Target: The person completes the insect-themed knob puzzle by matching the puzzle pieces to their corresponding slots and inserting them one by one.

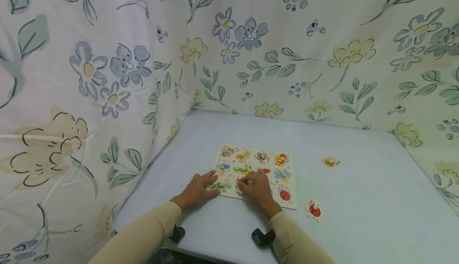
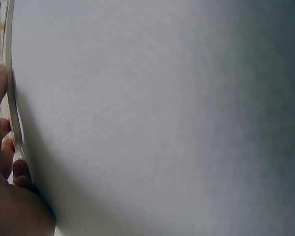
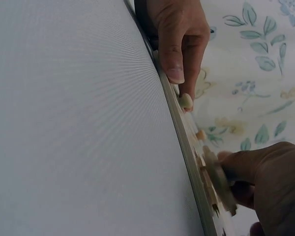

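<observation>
A wooden insect peg puzzle board (image 1: 292, 205) lies flat on the table. My left hand (image 1: 201, 186) rests on its left edge, beside the green grasshopper piece (image 1: 219, 186), fingers fairly straight; the thumb lies along the near edge. Over the bottom row, my right hand (image 1: 256, 187) pinches a puzzle piece (image 3: 220, 182) between thumb and fingers. That piece stands tilted against the board in the right wrist view, and its picture is hidden. Only part of the left hand (image 2: 0, 147) shows at the margin of the left wrist view.
Right of the board, a ladybug piece (image 1: 314, 211) with a knob lies on the white table (image 1: 376, 200). Farther back is another loose insect piece (image 1: 331, 162). Floral curtains (image 1: 272, 56) enclose the back and left. Dark wrist devices (image 1: 263, 237) sit under both forearms.
</observation>
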Action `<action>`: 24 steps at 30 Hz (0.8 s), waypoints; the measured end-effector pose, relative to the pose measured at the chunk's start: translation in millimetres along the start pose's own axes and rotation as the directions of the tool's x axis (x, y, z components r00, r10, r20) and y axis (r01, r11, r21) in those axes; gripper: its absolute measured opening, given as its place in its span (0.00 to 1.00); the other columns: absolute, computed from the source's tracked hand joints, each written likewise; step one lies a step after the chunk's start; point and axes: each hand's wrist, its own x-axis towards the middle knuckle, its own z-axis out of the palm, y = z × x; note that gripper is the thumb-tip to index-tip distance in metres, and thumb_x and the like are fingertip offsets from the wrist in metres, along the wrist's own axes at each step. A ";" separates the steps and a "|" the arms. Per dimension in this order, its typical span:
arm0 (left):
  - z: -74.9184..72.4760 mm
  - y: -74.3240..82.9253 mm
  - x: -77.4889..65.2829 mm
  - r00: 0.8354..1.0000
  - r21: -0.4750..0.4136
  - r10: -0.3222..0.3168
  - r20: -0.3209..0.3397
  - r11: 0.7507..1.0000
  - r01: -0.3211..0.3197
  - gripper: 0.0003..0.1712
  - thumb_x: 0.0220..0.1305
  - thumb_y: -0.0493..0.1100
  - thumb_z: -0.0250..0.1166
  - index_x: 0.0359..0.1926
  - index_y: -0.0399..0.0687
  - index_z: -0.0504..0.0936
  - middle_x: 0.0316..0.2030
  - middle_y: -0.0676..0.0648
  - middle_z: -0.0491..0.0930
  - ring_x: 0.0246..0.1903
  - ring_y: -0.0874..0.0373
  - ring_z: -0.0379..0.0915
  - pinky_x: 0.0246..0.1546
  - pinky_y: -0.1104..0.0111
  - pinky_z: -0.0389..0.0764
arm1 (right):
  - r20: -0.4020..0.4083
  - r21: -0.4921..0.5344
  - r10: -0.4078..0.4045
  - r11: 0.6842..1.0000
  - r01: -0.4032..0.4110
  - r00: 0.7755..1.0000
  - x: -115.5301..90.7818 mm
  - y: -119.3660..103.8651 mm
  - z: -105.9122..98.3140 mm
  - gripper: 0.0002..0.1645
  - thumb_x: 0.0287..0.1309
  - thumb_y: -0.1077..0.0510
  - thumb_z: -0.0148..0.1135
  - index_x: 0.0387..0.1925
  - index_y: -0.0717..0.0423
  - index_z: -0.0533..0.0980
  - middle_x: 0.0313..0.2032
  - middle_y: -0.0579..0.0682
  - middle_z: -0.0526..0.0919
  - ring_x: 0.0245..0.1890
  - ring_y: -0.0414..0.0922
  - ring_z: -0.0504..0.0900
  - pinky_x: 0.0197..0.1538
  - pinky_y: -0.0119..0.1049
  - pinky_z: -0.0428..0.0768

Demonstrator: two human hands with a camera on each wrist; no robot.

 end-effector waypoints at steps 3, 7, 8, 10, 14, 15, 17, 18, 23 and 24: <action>-0.6 0.8 0.2 1.000 -0.008 -0.009 0.004 1.000 0.009 0.38 0.58 0.60 0.68 0.65 0.45 0.73 0.69 0.51 0.62 0.37 0.57 0.59 0.40 0.62 0.63 | 0.009 -0.002 -0.005 1.000 0.005 1.000 -0.2 0.0 -0.2 0.07 0.40 0.64 0.78 0.20 0.54 0.84 0.19 0.39 0.80 0.24 0.38 0.74 0.55 0.53 0.64; -0.1 1.5 0.1 1.000 -0.011 -0.020 0.010 1.000 0.020 0.39 0.58 0.60 0.68 0.65 0.46 0.72 0.69 0.52 0.62 0.38 0.57 0.59 0.40 0.63 0.63 | 0.036 -0.003 0.025 1.000 -0.025 0.999 -0.5 0.0 0.1 0.07 0.42 0.64 0.78 0.21 0.55 0.84 0.19 0.38 0.79 0.23 0.37 0.74 0.58 0.54 0.62; 0.0 1.6 0.3 1.000 -0.013 -0.023 0.011 1.000 0.024 0.39 0.58 0.61 0.67 0.65 0.47 0.72 0.69 0.52 0.62 0.38 0.57 0.59 0.40 0.62 0.63 | 0.041 -0.004 0.031 1.000 -0.031 0.999 -0.5 0.1 0.0 0.06 0.42 0.64 0.78 0.21 0.55 0.84 0.19 0.38 0.79 0.23 0.37 0.73 0.57 0.52 0.63; 0.1 1.8 0.1 1.000 -0.014 -0.025 0.015 1.000 0.025 0.39 0.58 0.61 0.67 0.66 0.47 0.72 0.69 0.53 0.61 0.38 0.57 0.59 0.40 0.62 0.63 | 0.049 -0.006 0.038 0.999 -0.038 0.998 -0.5 0.5 0.4 0.06 0.43 0.63 0.78 0.22 0.54 0.85 0.19 0.38 0.79 0.23 0.36 0.73 0.55 0.49 0.63; 0.3 2.7 -0.9 1.000 -0.012 -0.024 0.018 1.000 0.024 0.39 0.58 0.60 0.68 0.66 0.47 0.72 0.69 0.53 0.61 0.38 0.57 0.59 0.40 0.62 0.63 | 0.046 -0.009 0.021 1.000 -0.020 0.999 -1.2 0.8 1.2 0.06 0.42 0.63 0.78 0.21 0.55 0.85 0.19 0.39 0.80 0.22 0.35 0.72 0.48 0.46 0.64; 0.0 3.2 -1.4 1.000 -0.012 -0.016 0.016 1.000 0.017 0.39 0.58 0.60 0.68 0.65 0.46 0.72 0.69 0.52 0.62 0.38 0.57 0.59 0.40 0.62 0.63 | 0.044 -0.010 0.014 1.000 -0.014 0.999 -1.2 0.9 1.5 0.06 0.41 0.63 0.78 0.21 0.55 0.85 0.19 0.39 0.80 0.21 0.34 0.72 0.48 0.45 0.64; -0.5 4.0 -2.0 1.000 -0.008 -0.009 0.013 1.000 0.009 0.38 0.58 0.59 0.68 0.65 0.46 0.72 0.69 0.51 0.62 0.37 0.57 0.59 0.39 0.63 0.63 | 0.039 -0.020 -0.002 1.000 0.003 0.999 -1.2 1.2 2.0 0.07 0.41 0.63 0.78 0.21 0.55 0.85 0.19 0.39 0.80 0.21 0.34 0.71 0.45 0.44 0.64; -1.0 4.4 -2.2 1.000 -0.009 -0.005 0.012 1.000 0.005 0.38 0.58 0.59 0.68 0.65 0.46 0.72 0.69 0.51 0.62 0.37 0.57 0.59 0.39 0.63 0.63 | 0.038 -0.028 -0.010 1.000 0.011 0.999 -1.2 1.6 2.4 0.07 0.41 0.64 0.78 0.21 0.55 0.85 0.19 0.39 0.80 0.21 0.34 0.71 0.44 0.44 0.64; -0.7 2.9 -1.7 1.000 -0.003 0.012 0.004 1.000 -0.012 0.38 0.59 0.59 0.68 0.65 0.45 0.73 0.69 0.50 0.63 0.36 0.57 0.58 0.38 0.64 0.63 | 0.039 -0.050 -0.024 0.998 0.025 0.999 -1.0 1.9 2.5 0.07 0.41 0.62 0.79 0.21 0.53 0.85 0.20 0.39 0.81 0.21 0.34 0.72 0.43 0.43 0.64; -0.4 2.5 -1.6 1.000 -0.002 0.014 0.003 1.000 -0.014 0.38 0.59 0.59 0.68 0.65 0.45 0.73 0.69 0.50 0.63 0.36 0.57 0.58 0.38 0.63 0.63 | 0.039 -0.058 -0.021 0.998 0.023 0.999 -1.2 2.0 2.4 0.07 0.41 0.61 0.79 0.21 0.53 0.85 0.20 0.39 0.81 0.21 0.34 0.72 0.43 0.43 0.64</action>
